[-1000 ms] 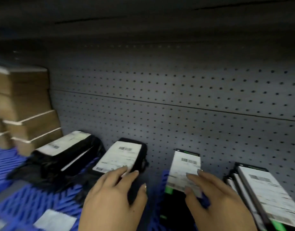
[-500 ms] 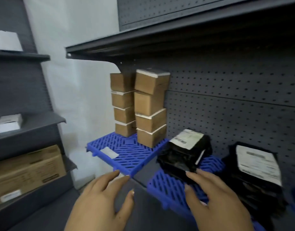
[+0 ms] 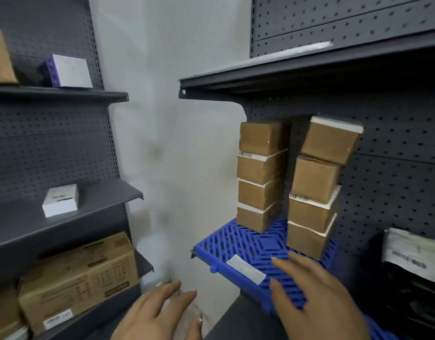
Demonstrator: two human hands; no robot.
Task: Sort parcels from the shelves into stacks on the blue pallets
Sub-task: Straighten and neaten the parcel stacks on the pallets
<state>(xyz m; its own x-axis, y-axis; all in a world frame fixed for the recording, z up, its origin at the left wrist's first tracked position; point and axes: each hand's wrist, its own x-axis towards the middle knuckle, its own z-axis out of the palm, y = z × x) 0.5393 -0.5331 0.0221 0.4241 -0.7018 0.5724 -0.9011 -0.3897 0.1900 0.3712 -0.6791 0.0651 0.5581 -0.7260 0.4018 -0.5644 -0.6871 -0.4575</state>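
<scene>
Above the blue pallet (image 3: 238,244), both hands (image 3: 317,298) spread, grip empty.

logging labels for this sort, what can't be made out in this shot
Head view throughout.
- Black plastic mailer bag: cut off by the right edge; white label print blurred.
- Large brown cardboard carton, lower left shelf: printing blurred.
- Small brown cardboard boxes on the blue plastic pallet: barcode strips too small to read.
- Left hand and right hand: wrists cut off by the bottom edge.
</scene>
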